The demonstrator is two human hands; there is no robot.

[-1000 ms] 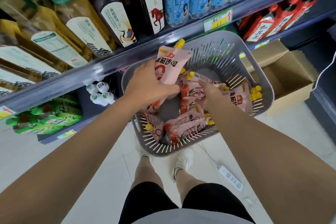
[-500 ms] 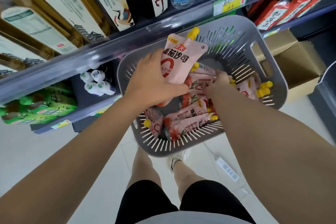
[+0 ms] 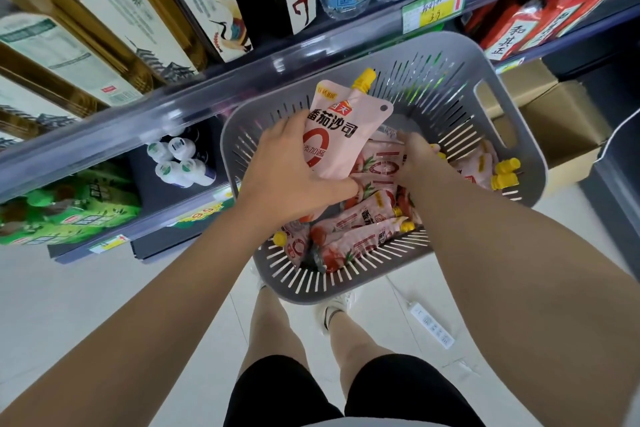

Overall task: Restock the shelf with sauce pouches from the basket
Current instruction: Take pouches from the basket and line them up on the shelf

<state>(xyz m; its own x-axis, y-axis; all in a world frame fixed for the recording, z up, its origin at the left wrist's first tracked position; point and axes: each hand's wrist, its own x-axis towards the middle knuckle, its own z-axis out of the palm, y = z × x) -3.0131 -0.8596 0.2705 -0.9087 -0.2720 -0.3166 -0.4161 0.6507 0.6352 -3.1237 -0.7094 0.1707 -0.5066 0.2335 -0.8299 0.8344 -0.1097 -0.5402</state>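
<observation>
Head view: we note the left hand [image 3: 291, 166] gripping one pink yellow-capped sauce pouch [image 3: 337, 135] above the grey slotted plastic basket [image 3: 519, 135]. The right hand [image 3: 414, 158] digs among remaining pouches, apparently closing on another. Picking continues; next, lift to the shelf.

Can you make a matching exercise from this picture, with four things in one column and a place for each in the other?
Things:
1. upright pouch
2. power strip
3. cardboard box
4. price tag

Places:
A. on the shelf edge above the basket
B. in the grip of the left hand
C. on the floor, right of the feet
D. behind the basket's right end

Pairs: 1-B, 2-C, 3-D, 4-A
</observation>
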